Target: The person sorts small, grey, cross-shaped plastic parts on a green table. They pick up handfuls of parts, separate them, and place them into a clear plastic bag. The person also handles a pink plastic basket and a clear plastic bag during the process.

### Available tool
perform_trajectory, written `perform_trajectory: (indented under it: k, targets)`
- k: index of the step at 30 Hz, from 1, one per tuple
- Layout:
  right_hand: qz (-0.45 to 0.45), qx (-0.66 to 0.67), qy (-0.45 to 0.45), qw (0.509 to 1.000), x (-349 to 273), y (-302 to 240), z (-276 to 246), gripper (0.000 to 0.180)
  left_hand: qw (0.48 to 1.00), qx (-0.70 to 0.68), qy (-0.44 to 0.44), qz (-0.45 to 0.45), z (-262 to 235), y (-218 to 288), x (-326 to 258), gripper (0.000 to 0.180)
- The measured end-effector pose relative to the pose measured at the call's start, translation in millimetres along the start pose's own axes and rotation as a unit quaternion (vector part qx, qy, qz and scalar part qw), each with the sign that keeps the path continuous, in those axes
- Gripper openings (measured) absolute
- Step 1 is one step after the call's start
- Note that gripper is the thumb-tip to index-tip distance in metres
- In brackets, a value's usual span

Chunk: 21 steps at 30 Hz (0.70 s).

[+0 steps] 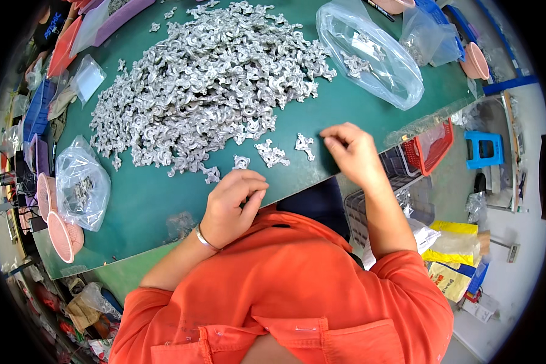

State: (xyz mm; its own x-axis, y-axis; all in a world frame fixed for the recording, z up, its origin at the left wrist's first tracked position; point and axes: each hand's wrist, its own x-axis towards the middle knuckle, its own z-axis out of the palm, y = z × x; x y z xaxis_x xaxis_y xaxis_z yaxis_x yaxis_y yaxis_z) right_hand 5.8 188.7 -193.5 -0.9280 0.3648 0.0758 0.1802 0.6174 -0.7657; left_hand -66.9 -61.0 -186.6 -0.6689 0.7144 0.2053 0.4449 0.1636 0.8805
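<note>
A large heap of small silver-grey metal castings (pixel 206 85) covers the far part of the green table (pixel 321 161). Close to the table's near edge, a few castings (pixel 272 153) lie apart from the heap, and one more single casting (pixel 304 146) is to their right. My left hand (pixel 232 203) is at the table edge just below a loose casting (pixel 241 162), its fingers curled inward. To the right of the loose pieces, my right hand (pixel 353 151) rests over the table with fingers bent and closed. Whatever either hand may hold is hidden by the fingers.
Clear plastic bags with castings lie at the right (pixel 370 51) and left (pixel 82 185) of the table. Pink baskets (pixel 65 236) stand at the left edge. A red basket (pixel 429 148) and a blue stool (pixel 484 150) are off the table's right side.
</note>
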Motion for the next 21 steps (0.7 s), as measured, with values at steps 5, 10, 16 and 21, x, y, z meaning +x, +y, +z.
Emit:
perform_trajectory:
  k: [5, 10, 16, 21]
  targets:
    - [0.071, 0.020, 0.031, 0.997, -1, 1, -11, 0.014, 0.995, -0.075, -0.037, -0.052, 8, -4, 1, 0.013]
    - [0.039, 0.056, 0.044, 0.997, -2, -1, 3, 0.013, 0.975, -0.165, -0.053, -0.141, 5, -12, 7, 0.018]
    - [-0.074, -0.062, 0.030, 0.995, -5, -5, 17, 0.023, 0.856, -0.401, -0.082, -0.316, 3, -1, 0, 0.022]
    - [0.052, 0.071, 0.028, 0.996, -15, -9, 28, 0.021, 0.788, -0.512, -0.053, -0.338, 15, 4, -3, 0.030]
